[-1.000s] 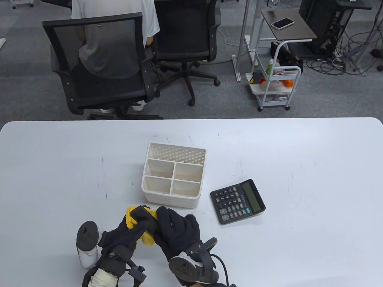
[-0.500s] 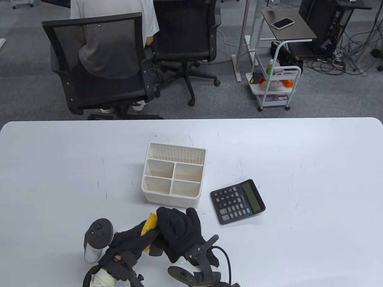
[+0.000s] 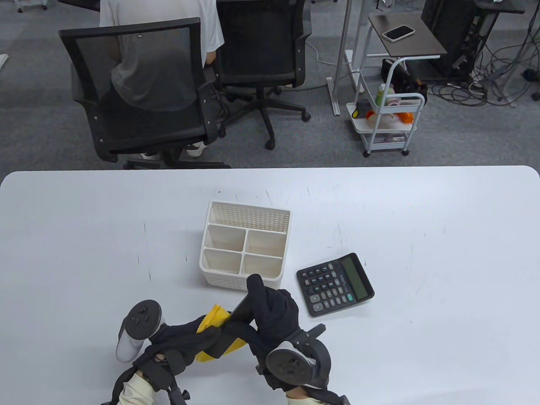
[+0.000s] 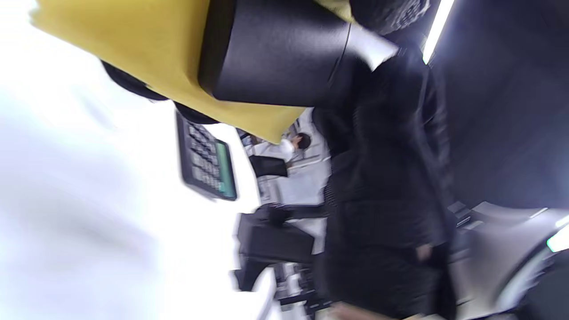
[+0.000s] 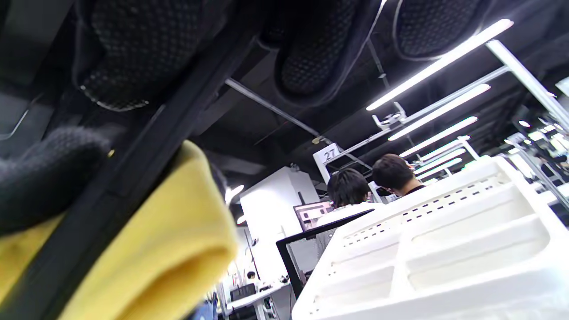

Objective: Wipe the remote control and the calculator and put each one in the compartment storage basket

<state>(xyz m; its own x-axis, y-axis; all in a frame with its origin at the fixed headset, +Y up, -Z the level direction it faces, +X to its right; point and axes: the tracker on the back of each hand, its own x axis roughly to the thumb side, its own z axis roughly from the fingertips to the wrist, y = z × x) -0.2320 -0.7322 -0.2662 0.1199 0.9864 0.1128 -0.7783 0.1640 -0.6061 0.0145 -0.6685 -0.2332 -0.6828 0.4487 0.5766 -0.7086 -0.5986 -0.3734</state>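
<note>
My right hand (image 3: 270, 306) grips a black remote control (image 3: 231, 327) near the table's front edge, tilted with its far end raised. My left hand (image 3: 190, 337) holds a yellow cloth (image 3: 216, 317) against the remote's lower end. In the left wrist view the cloth (image 4: 146, 49) wraps the remote's end (image 4: 275, 58). In the right wrist view the remote (image 5: 133, 169) runs diagonally past the cloth (image 5: 164, 249). The white compartment basket (image 3: 244, 247) stands just beyond the hands, its compartments bare. The black calculator (image 3: 335, 284) lies flat to its right.
Beyond the far table edge stand two office chairs (image 3: 139, 88) with a person seated, and a small white cart (image 3: 390, 122). The basket (image 5: 444, 249) looms close in the right wrist view. The calculator (image 4: 206, 162) shows in the left wrist view.
Both hands shifted right and toward me. The right hand turned the remote so its far end points up toward the basket, while the cloth slid down to the remote's lower end.
</note>
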